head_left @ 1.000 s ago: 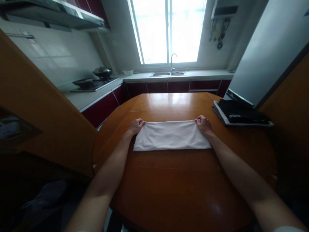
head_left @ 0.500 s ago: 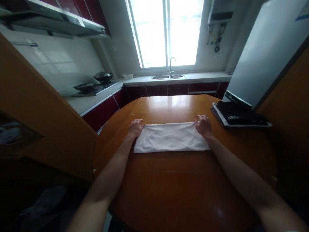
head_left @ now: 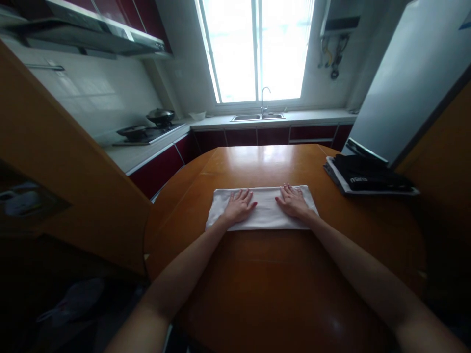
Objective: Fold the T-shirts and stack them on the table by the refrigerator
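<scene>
A white folded cloth (head_left: 265, 211) lies as a flat, wide rectangle on the brown wooden table (head_left: 272, 274); whether it is a garment I cannot tell. On its left half rests my left hand (head_left: 240, 206), palm down with the fingers spread. My right hand (head_left: 293, 200) lies flat on the right half, fingers pointing toward the far edge. Both hands press on the cloth without gripping it, and a strip of white fabric shows between them.
At the table's right sits a stack of folded clothes (head_left: 371, 174), a black one on top. A fridge (head_left: 386, 73) stands behind it. Beyond the table run a counter with a sink (head_left: 247, 117) and a stove with a lidded pan (head_left: 160, 115).
My hands have let go of the cloth's far corners and moved inward, now lying flat on top. The cloth stays in about the same place, and the view has shifted slightly.
</scene>
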A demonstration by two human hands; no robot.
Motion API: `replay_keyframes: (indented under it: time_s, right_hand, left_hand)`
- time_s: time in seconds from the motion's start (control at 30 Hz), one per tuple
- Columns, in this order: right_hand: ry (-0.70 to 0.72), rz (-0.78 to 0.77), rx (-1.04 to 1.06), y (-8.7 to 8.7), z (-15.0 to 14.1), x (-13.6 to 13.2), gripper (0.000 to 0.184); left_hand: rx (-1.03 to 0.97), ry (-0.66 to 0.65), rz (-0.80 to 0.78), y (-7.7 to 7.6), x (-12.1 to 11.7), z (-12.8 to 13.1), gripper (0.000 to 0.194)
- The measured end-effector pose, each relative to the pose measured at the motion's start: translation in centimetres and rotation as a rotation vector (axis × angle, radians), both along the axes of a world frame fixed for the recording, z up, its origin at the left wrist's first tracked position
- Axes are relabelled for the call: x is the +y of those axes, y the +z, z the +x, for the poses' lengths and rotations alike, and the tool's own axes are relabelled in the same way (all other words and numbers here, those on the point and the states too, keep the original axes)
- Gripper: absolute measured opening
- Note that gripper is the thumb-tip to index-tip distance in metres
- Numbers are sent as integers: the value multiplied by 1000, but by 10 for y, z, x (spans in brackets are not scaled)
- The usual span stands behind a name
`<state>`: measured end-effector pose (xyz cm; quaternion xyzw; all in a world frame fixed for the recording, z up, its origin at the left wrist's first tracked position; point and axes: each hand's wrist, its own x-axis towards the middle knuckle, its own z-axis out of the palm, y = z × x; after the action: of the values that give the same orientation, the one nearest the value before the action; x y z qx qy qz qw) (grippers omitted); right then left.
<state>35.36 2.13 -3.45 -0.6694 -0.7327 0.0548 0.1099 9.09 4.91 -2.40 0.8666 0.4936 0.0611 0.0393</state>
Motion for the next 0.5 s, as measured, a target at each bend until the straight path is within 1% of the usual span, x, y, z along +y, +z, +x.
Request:
replay_keyframes:
  time_s: [0.1,0.17,0.37,0.5]
  right_hand:
    - [-89,15,0,-1,24,7,67]
    - [-139,8,23,-2,33,9,66]
    - [-190,-13,72,0,41,11,65]
    - [-252,-4,79,-2,46,13,67]
  left_hand:
    - [-13,65,15,4,11,-18,61]
    - [-22,108,17,4,17,-29,60]
    - [-21,228,-14,4,40,-54,66]
    - [-35,318,-50,4,52,-72,69]
